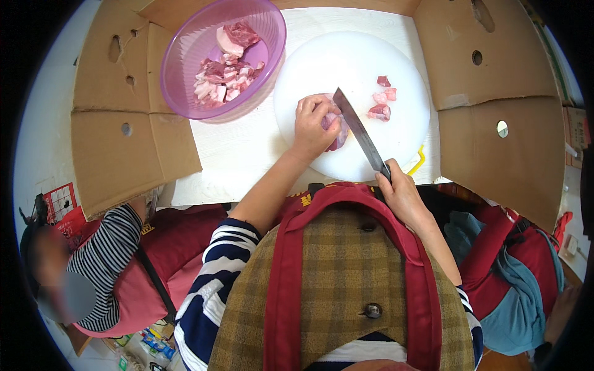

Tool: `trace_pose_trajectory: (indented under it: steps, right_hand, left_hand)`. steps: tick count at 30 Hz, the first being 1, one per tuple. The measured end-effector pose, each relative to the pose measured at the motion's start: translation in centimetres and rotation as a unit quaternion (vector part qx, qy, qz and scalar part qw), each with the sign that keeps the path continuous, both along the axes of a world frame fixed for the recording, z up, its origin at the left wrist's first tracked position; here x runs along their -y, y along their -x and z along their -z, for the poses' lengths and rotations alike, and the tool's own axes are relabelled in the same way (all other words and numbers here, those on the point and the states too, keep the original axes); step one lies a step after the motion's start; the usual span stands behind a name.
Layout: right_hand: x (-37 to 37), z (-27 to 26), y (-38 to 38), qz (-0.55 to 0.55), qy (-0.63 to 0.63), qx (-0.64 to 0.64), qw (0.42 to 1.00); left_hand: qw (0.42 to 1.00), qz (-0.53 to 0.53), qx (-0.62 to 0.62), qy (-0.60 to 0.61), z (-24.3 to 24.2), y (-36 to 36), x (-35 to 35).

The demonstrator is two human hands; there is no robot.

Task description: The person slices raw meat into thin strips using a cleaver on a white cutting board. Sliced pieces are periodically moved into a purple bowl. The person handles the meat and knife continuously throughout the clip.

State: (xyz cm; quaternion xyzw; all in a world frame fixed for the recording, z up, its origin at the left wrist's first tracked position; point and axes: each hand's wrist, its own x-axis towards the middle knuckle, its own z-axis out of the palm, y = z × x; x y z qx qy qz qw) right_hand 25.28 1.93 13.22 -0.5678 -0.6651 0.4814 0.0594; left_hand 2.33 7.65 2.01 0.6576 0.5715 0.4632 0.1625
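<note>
On a round white cutting board (pixel 320 65) lies a piece of raw meat (pixel 338 143), partly hidden under my left hand (pixel 316 121), whose bent fingers press it down. My right hand (pixel 400 190) grips the dark handle of a long kitchen knife (pixel 358 130). The blade points away from me and stands along the right side of the meat; whether its edge touches the meat I cannot tell. Several small cut chunks of meat (pixel 380 111) lie farther right on the board.
A purple plastic basin (pixel 174 79) with cut meat and a larger slab stands back left on the white table (pixel 222 153). Cardboard walls (pixel 111 153) (pixel 501 157) flank the table. A yellow handle (pixel 417 160) shows by the board. Other people (pixel 104 264) (pixel 515 278) sit on both sides.
</note>
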Motion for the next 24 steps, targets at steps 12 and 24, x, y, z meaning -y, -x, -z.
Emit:
trace_pose_trajectory:
  steps: [12, 24]
  right_hand:
    - [-8.5, 4.6, 6.7, -0.001, -0.073, -0.045, 0.996]
    - [-5.9, 4.0, 5.1, -0.001, -0.024, -0.002, 1.000]
  left_hand:
    - [1.000, 0.005, -0.009, 0.006, 1.0, -0.2, -0.9]
    - [1.000, -0.001, 0.016, 0.011, 1.3, -0.3, -0.8]
